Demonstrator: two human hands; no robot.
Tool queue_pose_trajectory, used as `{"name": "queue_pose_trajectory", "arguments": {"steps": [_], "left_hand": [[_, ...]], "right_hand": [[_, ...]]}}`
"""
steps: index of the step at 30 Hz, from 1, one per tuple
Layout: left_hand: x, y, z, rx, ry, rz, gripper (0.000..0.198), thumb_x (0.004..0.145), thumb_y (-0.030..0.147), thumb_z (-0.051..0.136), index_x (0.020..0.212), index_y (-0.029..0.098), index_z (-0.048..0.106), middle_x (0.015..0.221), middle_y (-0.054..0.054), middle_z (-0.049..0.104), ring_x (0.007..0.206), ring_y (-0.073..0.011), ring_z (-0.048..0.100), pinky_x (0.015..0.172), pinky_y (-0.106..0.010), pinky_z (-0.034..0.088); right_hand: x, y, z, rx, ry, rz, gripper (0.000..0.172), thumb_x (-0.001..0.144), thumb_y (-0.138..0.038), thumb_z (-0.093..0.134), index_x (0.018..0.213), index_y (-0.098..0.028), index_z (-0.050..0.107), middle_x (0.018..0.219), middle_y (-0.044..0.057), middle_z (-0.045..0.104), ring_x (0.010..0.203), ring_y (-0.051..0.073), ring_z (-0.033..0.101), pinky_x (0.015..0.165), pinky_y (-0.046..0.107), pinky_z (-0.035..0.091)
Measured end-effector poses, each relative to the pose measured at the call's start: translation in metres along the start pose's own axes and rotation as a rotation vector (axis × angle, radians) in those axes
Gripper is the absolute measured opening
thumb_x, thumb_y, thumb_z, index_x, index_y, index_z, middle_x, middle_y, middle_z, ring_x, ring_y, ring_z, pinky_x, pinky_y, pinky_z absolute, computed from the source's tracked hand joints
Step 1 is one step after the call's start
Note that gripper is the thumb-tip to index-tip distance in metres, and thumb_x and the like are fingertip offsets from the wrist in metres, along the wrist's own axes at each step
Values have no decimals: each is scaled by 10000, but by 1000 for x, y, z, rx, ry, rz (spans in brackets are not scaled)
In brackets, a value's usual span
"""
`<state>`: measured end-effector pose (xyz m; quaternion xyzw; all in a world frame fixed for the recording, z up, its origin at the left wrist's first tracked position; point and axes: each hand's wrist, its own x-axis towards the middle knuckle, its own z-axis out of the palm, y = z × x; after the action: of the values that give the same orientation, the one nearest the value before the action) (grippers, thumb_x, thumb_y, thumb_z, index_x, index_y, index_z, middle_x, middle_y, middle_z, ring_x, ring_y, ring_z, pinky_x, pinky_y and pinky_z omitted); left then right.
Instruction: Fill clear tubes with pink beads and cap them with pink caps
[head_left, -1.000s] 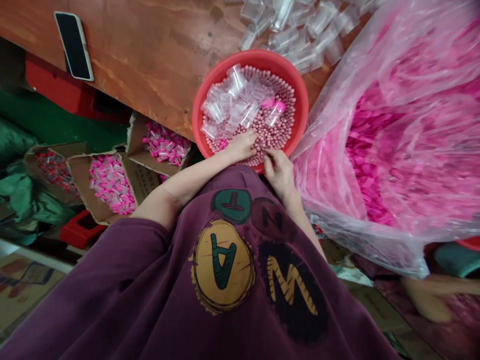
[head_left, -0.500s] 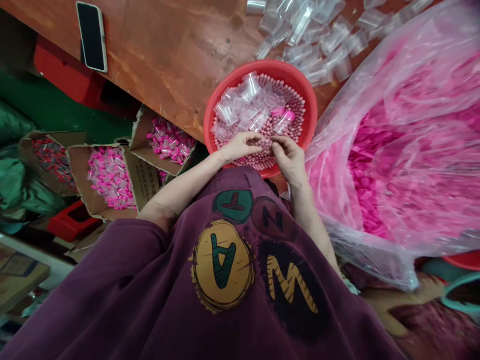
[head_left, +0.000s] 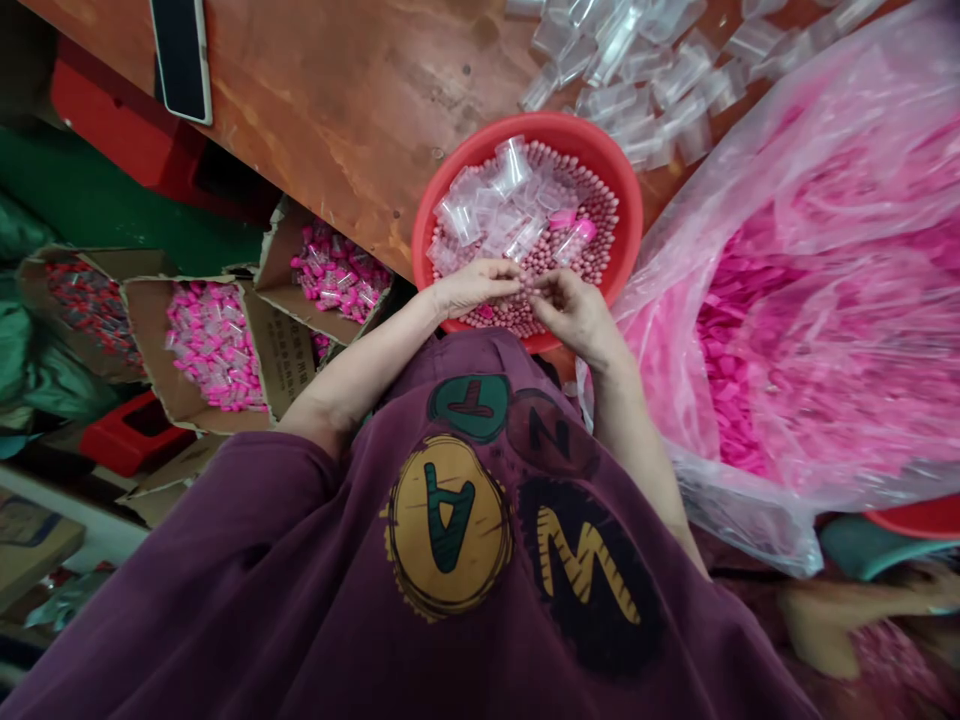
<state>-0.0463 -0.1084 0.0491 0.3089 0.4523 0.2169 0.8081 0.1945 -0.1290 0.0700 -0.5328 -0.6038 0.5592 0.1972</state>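
Note:
My left hand (head_left: 478,287) and my right hand (head_left: 576,312) meet over the near side of a red basin (head_left: 628,200). Their fingers are pinched close together, and whatever sits between the fingertips is too small to make out. Small pink beads (head_left: 600,190) fill the basin. On top of them lies a pile of clear plastic tubes (head_left: 461,220). A clear tube with a pink cap (head_left: 574,243) rests just beyond my right fingers. A small bright pink piece (head_left: 486,312) shows on the beads below my left hand.
More clear tubes (head_left: 667,95) are heaped on the wooden table (head_left: 337,90), where a phone (head_left: 182,60) lies. A big plastic bag of pink pieces (head_left: 739,380) stands at right. Cardboard boxes (head_left: 281,345) of filled pink-capped tubes stand left. Another person's arm (head_left: 832,620) shows lower right.
My fingertips have come closer together over the basin. A bright pink piece now shows below my left hand. The view has shifted slightly.

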Motion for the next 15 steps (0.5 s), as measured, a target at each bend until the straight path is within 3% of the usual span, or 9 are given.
{"name": "queue_pose_trajectory", "arguments": {"steps": [5,10,15], "left_hand": [[-1,6,-22,196,39,53,127,1016,104,773,1122,136,836,979,-44,820,891,-157,750,927,-333,625],[-19,19,-43,208,155,95,118,1046,165,810,1161,148,835,1016,-66,844,1101,-244,834,1042,-432,685],[-33,29,-43,203,270,176,208,1138,302,797,1303,175,807,1177,-76,837,1331,-286,849,1126,-522,717]], "right_hand": [[8,28,16,105,-6,85,437,1048,-726,767,1109,-308,656,879,21,703,760,251,689,727,460,669],[16,35,51,-399,9,52,238,1104,-465,701,1172,-241,744,1282,182,780,1131,381,769,1037,582,687],[35,15,92,-605,-186,-60,332,1095,-364,678,1340,-162,775,1387,256,794,1320,460,721,1148,629,614]]}}
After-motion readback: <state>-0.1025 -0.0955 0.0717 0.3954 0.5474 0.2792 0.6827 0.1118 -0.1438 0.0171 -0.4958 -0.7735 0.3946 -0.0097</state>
